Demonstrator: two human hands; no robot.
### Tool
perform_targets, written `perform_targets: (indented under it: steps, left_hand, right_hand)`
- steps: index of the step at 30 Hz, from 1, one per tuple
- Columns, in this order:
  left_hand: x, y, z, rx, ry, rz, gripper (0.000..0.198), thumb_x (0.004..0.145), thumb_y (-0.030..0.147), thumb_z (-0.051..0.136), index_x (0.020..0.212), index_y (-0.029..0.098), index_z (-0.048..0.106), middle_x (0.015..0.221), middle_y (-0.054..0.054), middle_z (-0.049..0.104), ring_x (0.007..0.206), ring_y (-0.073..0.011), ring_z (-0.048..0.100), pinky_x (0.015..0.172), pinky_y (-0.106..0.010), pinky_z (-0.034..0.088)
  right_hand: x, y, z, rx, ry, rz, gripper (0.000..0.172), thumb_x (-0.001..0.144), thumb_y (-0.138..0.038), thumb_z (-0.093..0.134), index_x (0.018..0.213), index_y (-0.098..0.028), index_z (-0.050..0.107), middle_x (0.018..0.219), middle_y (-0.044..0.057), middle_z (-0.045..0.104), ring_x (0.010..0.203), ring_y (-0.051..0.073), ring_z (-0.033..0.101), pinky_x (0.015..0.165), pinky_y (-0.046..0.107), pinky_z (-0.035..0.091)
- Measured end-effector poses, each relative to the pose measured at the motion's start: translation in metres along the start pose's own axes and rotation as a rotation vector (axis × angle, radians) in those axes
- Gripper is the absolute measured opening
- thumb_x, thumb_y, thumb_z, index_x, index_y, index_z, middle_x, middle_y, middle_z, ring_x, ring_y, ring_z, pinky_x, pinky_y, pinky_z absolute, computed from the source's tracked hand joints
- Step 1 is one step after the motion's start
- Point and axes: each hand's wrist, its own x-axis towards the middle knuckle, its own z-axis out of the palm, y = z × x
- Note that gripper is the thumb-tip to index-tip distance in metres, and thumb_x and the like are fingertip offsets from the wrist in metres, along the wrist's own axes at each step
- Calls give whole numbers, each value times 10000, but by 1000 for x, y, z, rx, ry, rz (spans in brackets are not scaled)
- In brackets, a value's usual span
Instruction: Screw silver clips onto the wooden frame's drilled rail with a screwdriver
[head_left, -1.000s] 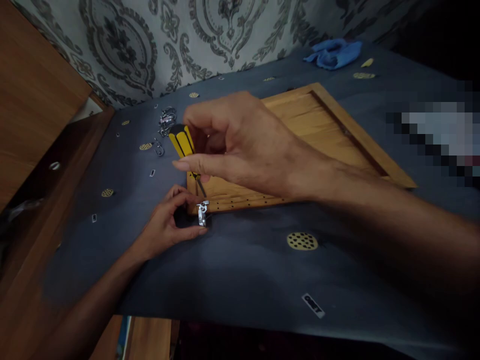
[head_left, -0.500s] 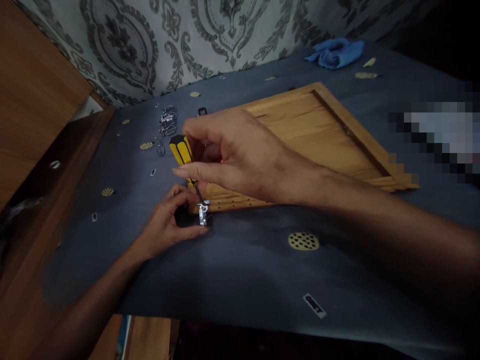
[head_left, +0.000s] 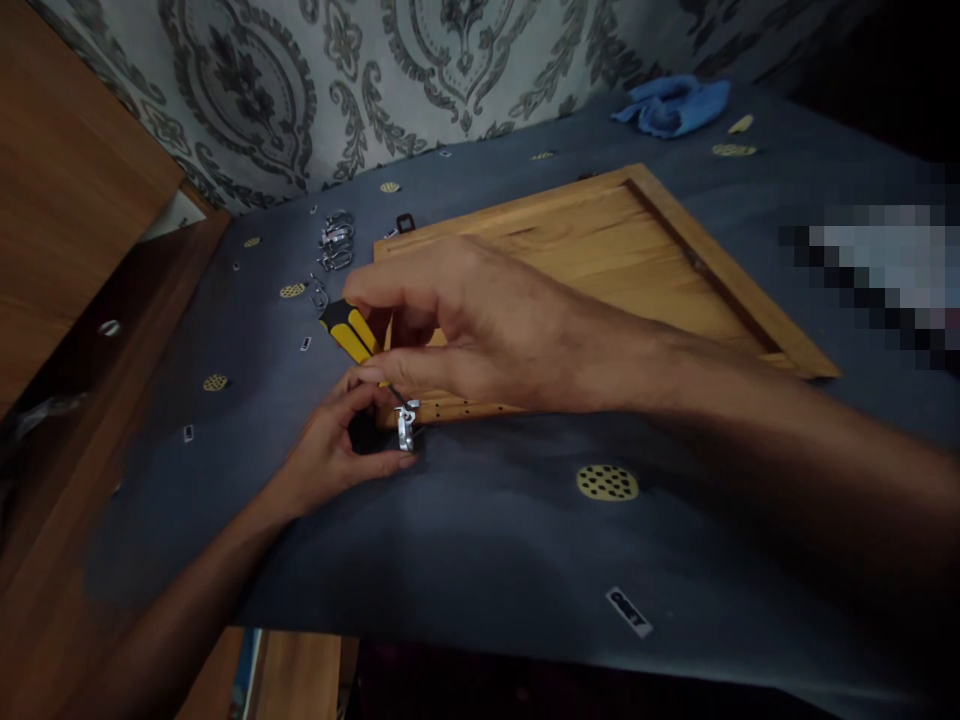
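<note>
My right hand [head_left: 457, 330] is closed on the yellow and black handle of a screwdriver [head_left: 351, 334]. The screwdriver leans to the left, and its thin shaft runs down to a small silver metal latch [head_left: 406, 428]. That latch sits at the near left corner of a shallow wooden tray-like panel [head_left: 585, 235] with a raised rim and small dark holes along its near edge. My left hand [head_left: 337, 440] pinches the latch between thumb and fingers, steadying it against the edge. The screwdriver's tip meets the latch; any screw there is too small to make out.
Several more silver latches [head_left: 336, 240] lie in a group on the dark blue patterned cloth [head_left: 487, 560], beyond my left hand. A dark square buckle-like piece [head_left: 405, 223] rests by the panel's far left corner. A blue rag [head_left: 675, 105] lies at the back; wooden furniture [head_left: 82, 180] stands at left.
My right hand has come slightly lower, and the screwdriver's handle has tilted further to the left and down. The left hand and the latch stay in place.
</note>
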Motion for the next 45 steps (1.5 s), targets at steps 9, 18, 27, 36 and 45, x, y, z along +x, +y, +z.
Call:
perform_targets:
  steps: [9,18,27,36,45]
  left_hand:
    - [-1,-2,0,-17,-2,3,330,765,429,884,877,208,666,920,-7,602,902,-206,571,823,-326,464]
    - [-1,-1,1,25,19,7,339,770,468,868,884,208,681,931,-17,620,881,-210,569,791,-336,483]
    - [-1,-2,0,-13,13,20,361,765,470,874,962,221,702,969,-25,617,902,-220,596,832,-373,527]
    - [-1,-4,2,-37,-6,-23,399,753,439,878,1040,219,709,1099,-59,650,1041,-262,613,943,-417,511]
    - [-3,-3,0,29,-4,11,358,768,400,874,1022,224,693,983,-12,571,906,-194,563,803,-315,490]
  right_hand:
    - [1,-3,2,11,-2,33,202,929,-110,656,755,-148,559,726,-60,567,723,61,531,635,183,435]
    - [2,6,20,-147,249,64,372,866,-271,755,705,-191,430,686,-64,520,686,90,502,653,248,404]
    - [-2,8,39,-155,418,112,378,925,-310,679,718,-218,378,721,-32,549,762,127,574,683,264,434]
    - [-5,6,39,-90,528,-49,374,929,-388,695,751,-231,406,695,-42,491,603,102,467,591,258,434]
    - [3,10,30,1,521,31,379,897,-336,722,733,-217,403,683,-53,460,601,84,431,568,240,413]
